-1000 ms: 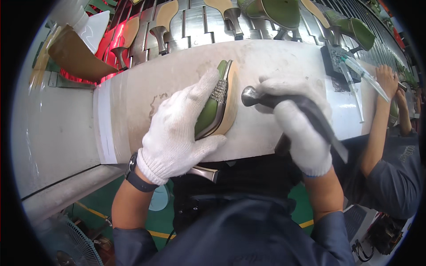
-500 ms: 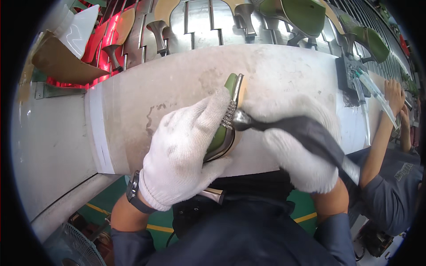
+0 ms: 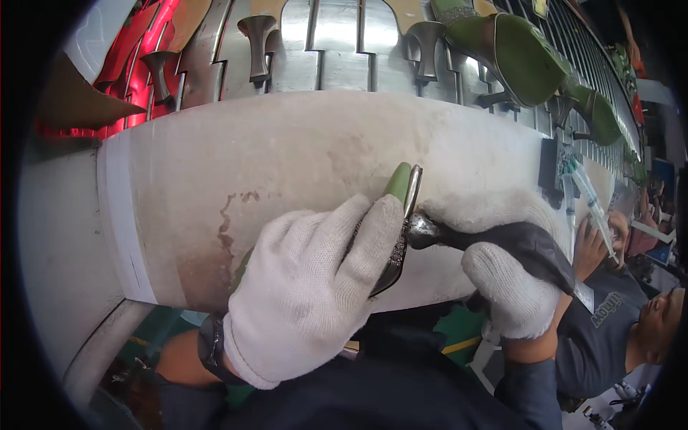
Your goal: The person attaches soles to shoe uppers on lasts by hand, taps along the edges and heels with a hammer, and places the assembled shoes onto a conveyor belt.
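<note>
My left hand [image 3: 294,287], in a white knit glove, is wrapped round a green shoe [image 3: 399,183] with a pointed toe and a glittering band, its toe pointing away from me. The shoe is tipped on its side, so the dark sole edge faces right. Gloved fingers cover most of its upper. Closed round a hammer [image 3: 527,247] is my right hand [image 3: 512,294], gloved too. The hammer has a rounded metal face, a black body and a flat bright end. Its rounded face is at the shoe's sole edge; whether they touch I cannot tell.
A pale, stained worktop [image 3: 287,150] lies beneath my hands. Beyond it a slatted metal conveyor [image 3: 337,43] carries heeled shoes, including a green shoe [image 3: 527,61]. Syringes [image 3: 595,204] stand in a dark holder at right, beside a co-worker [image 3: 609,322]. Brown cardboard [image 3: 79,100] sits far left.
The view has shifted, and both hands sit lower in it. My left fingers now cover more of the glittering band. The hammer, blurred before, shows sharper at the sole edge.
</note>
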Demonstrator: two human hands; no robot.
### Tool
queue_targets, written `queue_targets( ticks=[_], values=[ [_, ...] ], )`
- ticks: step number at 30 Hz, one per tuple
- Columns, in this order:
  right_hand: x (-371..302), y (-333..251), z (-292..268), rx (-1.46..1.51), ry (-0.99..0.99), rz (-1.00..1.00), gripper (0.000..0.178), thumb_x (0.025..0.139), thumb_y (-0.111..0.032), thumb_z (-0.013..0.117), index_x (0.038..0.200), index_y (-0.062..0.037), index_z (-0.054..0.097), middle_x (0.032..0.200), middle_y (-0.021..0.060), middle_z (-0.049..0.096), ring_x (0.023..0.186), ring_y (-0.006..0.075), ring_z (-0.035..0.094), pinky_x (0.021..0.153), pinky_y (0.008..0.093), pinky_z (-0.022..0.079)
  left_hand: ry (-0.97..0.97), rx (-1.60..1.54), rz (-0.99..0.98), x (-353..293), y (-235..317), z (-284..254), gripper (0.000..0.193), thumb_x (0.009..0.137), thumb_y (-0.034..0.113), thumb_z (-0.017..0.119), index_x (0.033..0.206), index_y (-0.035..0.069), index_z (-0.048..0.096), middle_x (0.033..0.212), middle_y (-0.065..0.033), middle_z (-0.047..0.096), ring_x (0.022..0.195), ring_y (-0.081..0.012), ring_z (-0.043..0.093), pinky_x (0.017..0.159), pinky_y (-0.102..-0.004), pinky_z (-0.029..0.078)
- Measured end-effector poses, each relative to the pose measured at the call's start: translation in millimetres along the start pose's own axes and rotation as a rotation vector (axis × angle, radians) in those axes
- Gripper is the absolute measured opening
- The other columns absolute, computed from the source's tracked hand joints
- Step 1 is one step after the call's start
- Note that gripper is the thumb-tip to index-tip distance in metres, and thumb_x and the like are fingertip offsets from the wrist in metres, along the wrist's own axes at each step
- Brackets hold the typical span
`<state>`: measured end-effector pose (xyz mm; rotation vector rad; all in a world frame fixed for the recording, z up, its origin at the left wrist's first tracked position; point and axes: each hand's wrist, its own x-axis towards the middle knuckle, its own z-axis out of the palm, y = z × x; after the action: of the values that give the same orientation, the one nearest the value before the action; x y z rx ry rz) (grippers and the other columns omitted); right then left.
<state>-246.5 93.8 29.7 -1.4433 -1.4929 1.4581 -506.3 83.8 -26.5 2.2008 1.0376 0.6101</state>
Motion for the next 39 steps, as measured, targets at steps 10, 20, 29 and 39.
queue_targets(
  ticks=[10,20,29,39],
  values=[
    [38.5,-5.7,2.8,0.027,0.086,-0.041,0.037,0.101,-0.019,0.069,0.124,0.0101,0.07,0.119,0.0266,0.078,0.111,0.0347,0.079,0.102,0.0447,0.064,0.08,0.024,0.035,-4.2,0.5,1.8,0.107,0.064,0.007,0.094,0.161,0.0,0.05,0.145,-0.0239,0.065,0.121,-0.0426,0.067,0.105,-0.0514,0.051],
    [-27.9,12.1,27.7,-0.192,-0.038,-0.377,0.031,0.09,-0.001,0.084,0.119,0.0019,0.074,0.12,0.0216,0.079,0.113,0.0309,0.079,0.101,0.0428,0.061,0.089,0.01,0.016,-11.4,1.4,2.1,0.096,0.076,0.005,0.089,0.163,0.001,0.049,0.142,-0.0237,0.067,0.123,-0.0425,0.068,0.108,-0.0513,0.051],
    [-59.2,57.2,98.0,-0.185,0.26,-0.641,0.037,0.09,-0.001,0.08,0.124,0.0048,0.066,0.119,0.0288,0.074,0.111,0.044,0.075,0.106,0.0526,0.058,0.088,-0.005,0.031,-14.9,-1.7,0.1,0.097,0.074,0.006,0.087,0.163,0.002,0.049,0.14,-0.0236,0.068,0.121,-0.0424,0.069,0.107,-0.0508,0.052],
    [-56.0,54.9,108.2,-0.361,0.242,-0.716,0.045,0.08,-0.008,0.092,0.12,0.0016,0.075,0.118,0.0225,0.078,0.107,0.0383,0.079,0.095,0.0446,0.063,0.045,-0.092,0.079,-24.4,-23.7,-14.0,0.089,0.079,0.013,0.084,0.16,-0.003,0.051,0.131,-0.0256,0.071,0.118,-0.0421,0.071,0.105,-0.0495,0.054]
  ],
)
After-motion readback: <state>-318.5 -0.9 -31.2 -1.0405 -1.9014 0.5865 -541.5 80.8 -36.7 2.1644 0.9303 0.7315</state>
